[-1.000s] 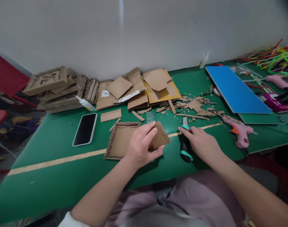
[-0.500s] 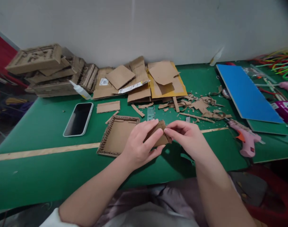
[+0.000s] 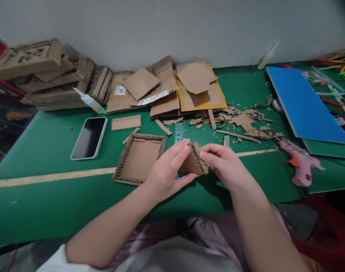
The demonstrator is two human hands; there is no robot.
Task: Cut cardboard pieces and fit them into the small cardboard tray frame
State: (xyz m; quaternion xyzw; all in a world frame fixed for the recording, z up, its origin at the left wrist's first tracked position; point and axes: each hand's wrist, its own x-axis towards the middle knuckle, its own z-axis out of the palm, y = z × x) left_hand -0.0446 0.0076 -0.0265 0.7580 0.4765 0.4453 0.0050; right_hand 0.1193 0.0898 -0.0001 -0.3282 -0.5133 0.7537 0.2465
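Observation:
Between my two hands is a small piece of corrugated cardboard (image 3: 191, 163), its ridged edge facing right. My left hand (image 3: 167, 170) grips it from the left, fingers along the top and thumb at the lower edge. At its right edge my right hand (image 3: 222, 161) pinches the cardboard flap with thumb and forefinger. A shallow cardboard tray (image 3: 136, 160) with corrugated rims lies on the table just left of my left hand. Behind my hands a clear green ruler (image 3: 179, 132) lies partly hidden.
A phone (image 3: 88, 138) and a glue bottle (image 3: 89, 102) lie at left, near stacked cardboard boxes (image 3: 56, 81). Cardboard sheets (image 3: 161, 90) and scraps (image 3: 246, 122) spread along the back. A pink glue gun (image 3: 301, 162) and a blue board (image 3: 305, 105) are at right.
The cardboard piece has tilted in my hands, so its corrugated edge shows more. Both hands keep their grip. The view has shifted slightly.

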